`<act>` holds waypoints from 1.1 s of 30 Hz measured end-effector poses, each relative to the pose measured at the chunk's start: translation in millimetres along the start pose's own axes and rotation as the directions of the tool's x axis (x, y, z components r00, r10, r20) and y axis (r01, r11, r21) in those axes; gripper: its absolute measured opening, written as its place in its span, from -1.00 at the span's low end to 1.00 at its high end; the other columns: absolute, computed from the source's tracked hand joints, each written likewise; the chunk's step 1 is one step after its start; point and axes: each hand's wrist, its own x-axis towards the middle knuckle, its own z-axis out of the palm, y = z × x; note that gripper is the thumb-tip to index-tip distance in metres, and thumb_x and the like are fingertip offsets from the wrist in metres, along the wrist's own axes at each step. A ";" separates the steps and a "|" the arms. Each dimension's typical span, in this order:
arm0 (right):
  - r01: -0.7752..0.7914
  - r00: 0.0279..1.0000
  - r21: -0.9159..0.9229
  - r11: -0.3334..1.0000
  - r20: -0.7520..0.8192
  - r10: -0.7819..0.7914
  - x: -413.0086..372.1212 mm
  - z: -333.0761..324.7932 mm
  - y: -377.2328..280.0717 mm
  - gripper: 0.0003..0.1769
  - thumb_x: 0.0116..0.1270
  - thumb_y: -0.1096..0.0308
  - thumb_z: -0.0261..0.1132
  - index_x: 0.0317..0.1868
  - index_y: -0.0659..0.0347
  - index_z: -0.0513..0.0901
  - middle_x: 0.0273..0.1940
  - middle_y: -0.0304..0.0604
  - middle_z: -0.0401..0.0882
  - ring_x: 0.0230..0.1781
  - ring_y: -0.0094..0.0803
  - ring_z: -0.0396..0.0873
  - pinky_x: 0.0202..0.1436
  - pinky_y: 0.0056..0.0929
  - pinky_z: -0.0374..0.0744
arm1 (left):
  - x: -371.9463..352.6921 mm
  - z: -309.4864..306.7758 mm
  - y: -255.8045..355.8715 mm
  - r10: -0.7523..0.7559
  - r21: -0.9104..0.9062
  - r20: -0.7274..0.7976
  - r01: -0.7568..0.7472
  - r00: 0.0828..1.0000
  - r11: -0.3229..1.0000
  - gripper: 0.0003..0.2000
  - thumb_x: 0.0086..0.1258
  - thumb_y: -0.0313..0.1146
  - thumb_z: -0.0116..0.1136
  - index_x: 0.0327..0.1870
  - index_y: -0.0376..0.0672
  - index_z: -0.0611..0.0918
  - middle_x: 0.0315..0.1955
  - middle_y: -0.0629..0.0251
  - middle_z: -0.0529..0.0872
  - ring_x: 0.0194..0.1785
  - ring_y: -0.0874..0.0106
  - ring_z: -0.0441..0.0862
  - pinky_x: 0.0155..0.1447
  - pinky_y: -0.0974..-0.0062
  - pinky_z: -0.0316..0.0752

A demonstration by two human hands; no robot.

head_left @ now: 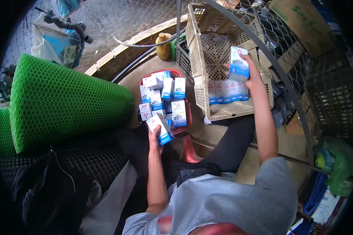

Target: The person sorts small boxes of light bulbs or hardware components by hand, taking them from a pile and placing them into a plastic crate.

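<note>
My left hand [155, 141] is closed around a blue-and-white carton [159, 129], held over the near edge of a red basket [189, 113]. Inside that basket lie several similar cartons [179, 111], some upright and some tilted. My right hand [252, 72] grips another blue-and-white carton [239, 64] above a beige plastic crate [200, 78]. Along the crate's near side stands a row of several matching cartons [224, 92]. Fingers of the right hand are partly hidden behind its carton.
Rolls of green plastic mesh [70, 102] lie on the left. A yellow jug [163, 47] stands behind the red basket. Wire fencing [145, 15] runs along the back, and a curved metal bar [262, 47] crosses at right. A cardboard box [302, 23] sits at upper right.
</note>
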 end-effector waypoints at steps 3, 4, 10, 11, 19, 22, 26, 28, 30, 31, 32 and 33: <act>-0.023 1.000 -0.080 0.997 0.012 0.024 69.2 -58.0 6.4 -0.54 0.44 0.21 0.31 0.23 0.29 0.55 -0.05 -0.03 0.76 -0.08 -0.14 0.79 0.00 -0.08 0.81 | 0.1 0.8 -0.8 0.011 0.006 -0.016 -0.011 1.000 1.000 -0.38 0.46 -0.20 0.27 0.47 -0.17 0.35 0.06 0.15 0.68 0.01 0.23 0.74 0.03 0.23 0.70; -0.020 1.000 -0.079 0.997 0.010 0.021 86.2 -71.0 8.3 -0.54 0.44 0.21 0.31 0.23 0.29 0.55 -0.05 -0.03 0.76 -0.08 -0.14 0.79 0.00 -0.08 0.81 | -1.0 3.2 0.5 0.011 0.006 -0.023 -0.011 1.000 1.000 -0.36 0.45 -0.20 0.28 0.48 -0.17 0.34 0.07 0.15 0.68 0.02 0.23 0.74 0.05 0.23 0.69; -0.019 0.993 -0.391 0.920 -0.112 -0.027 124.4 -80.9 12.6 -0.63 0.38 0.42 0.39 0.16 0.36 0.62 -0.03 -0.04 0.77 -0.08 -0.26 0.80 0.04 -0.19 0.80 | 0.0 5.1 -2.9 0.022 0.049 -0.048 -0.020 0.999 0.999 -0.34 0.43 -0.21 0.29 0.50 -0.18 0.32 0.14 0.14 0.64 0.07 0.24 0.70 0.12 0.22 0.66; 0.038 0.997 -0.439 0.898 -0.039 -0.062 125.0 -75.6 13.9 -0.45 0.38 0.43 0.41 0.33 0.41 0.52 0.09 0.01 0.72 0.02 -0.26 0.77 0.09 -0.19 0.78 | 0.7 3.3 -4.1 0.024 0.052 -0.049 -0.021 0.999 0.998 -0.34 0.43 -0.21 0.29 0.50 -0.18 0.32 0.14 0.14 0.64 0.07 0.24 0.70 0.12 0.22 0.66; 0.162 0.978 -0.394 0.905 -0.061 -0.201 184.3 -42.4 30.4 0.00 0.41 0.21 0.48 0.63 0.43 0.08 0.39 0.08 0.50 0.34 -0.14 0.57 0.30 -0.12 0.67 | -5.2 6.0 0.3 -0.051 0.108 0.014 0.049 0.999 0.993 -0.37 0.45 -0.25 0.25 0.50 -0.16 0.33 0.15 0.15 0.63 0.11 0.23 0.70 0.14 0.19 0.67; 0.017 0.963 -0.503 0.864 -0.224 -0.149 206.3 -31.3 40.8 -0.06 0.50 0.08 0.38 0.63 0.40 0.08 0.39 0.14 0.48 0.30 0.01 0.59 0.17 0.19 0.72 | -3.8 11.7 2.7 -0.060 0.113 0.024 0.057 0.998 0.992 -0.37 0.45 -0.25 0.25 0.50 -0.16 0.33 0.14 0.15 0.64 0.09 0.24 0.71 0.12 0.21 0.68; -0.080 0.912 -0.900 0.429 -0.240 -0.333 264.0 -56.5 87.1 -0.27 0.50 0.08 0.30 0.50 0.30 0.32 0.30 0.10 0.60 0.16 0.13 0.70 -0.12 0.23 0.83 | 3.5 3.9 -8.2 -0.016 0.131 -0.053 0.023 0.998 0.991 -0.37 0.45 -0.24 0.25 0.49 -0.15 0.32 0.11 0.13 0.65 0.02 0.22 0.74 0.07 0.21 0.71; -0.084 0.908 -0.749 0.658 -0.329 -0.259 244.1 -29.1 86.7 -0.24 0.45 0.09 0.35 0.50 0.32 0.33 0.28 0.11 0.61 0.16 0.14 0.70 -0.19 0.11 0.86 | 8.6 -3.5 -11.5 -0.017 0.142 -0.046 0.023 0.999 0.990 -0.37 0.45 -0.24 0.25 0.49 -0.15 0.32 0.11 0.13 0.65 0.02 0.22 0.74 0.07 0.20 0.71; -0.091 0.902 -0.542 0.836 -0.400 -0.161 218.4 -7.1 78.9 -0.21 0.40 0.11 0.40 0.49 0.33 0.34 0.27 0.12 0.63 0.16 0.16 0.70 -0.26 0.00 0.88 | 4.6 0.0 -9.5 -0.038 0.141 -0.026 0.041 0.999 0.989 -0.37 0.44 -0.25 0.25 0.50 -0.14 0.31 0.11 0.12 0.65 0.02 0.22 0.74 0.08 0.21 0.71; -0.151 0.924 -0.564 0.812 -0.372 -0.086 210.1 -0.7 72.8 -0.16 0.35 0.12 0.44 0.50 0.35 0.31 0.29 0.14 0.61 0.17 0.18 0.69 -0.32 -0.07 0.88 | 1.1 5.0 -5.3 -0.039 0.144 -0.025 0.042 0.999 0.989 -0.37 0.44 -0.25 0.25 0.50 -0.14 0.31 0.11 0.12 0.65 0.02 0.22 0.74 0.08 0.21 0.71; -0.207 0.939 -0.588 0.782 -0.343 -0.009 201.3 7.9 70.4 -0.10 0.30 0.14 0.47 0.51 0.36 0.28 0.30 0.17 0.60 0.17 0.20 0.68 -0.38 -0.14 0.88 | -2.7 9.8 -0.6 -0.062 0.135 -0.011 0.063 0.998 0.989 -0.36 0.44 -0.25 0.25 0.50 -0.14 0.31 0.13 0.12 0.65 0.07 0.23 0.72 0.11 0.22 0.69; -0.205 0.939 -0.586 0.784 -0.343 -0.011 194.5 17.8 73.8 -0.10 0.30 0.14 0.47 0.51 0.36 0.28 0.30 0.17 0.60 0.17 0.20 0.68 -0.38 -0.14 0.88 | -3.6 13.4 2.2 -0.084 0.126 0.004 0.082 0.996 0.989 -0.36 0.44 -0.26 0.26 0.51 -0.14 0.31 0.16 0.13 0.64 0.11 0.23 0.70 0.14 0.22 0.67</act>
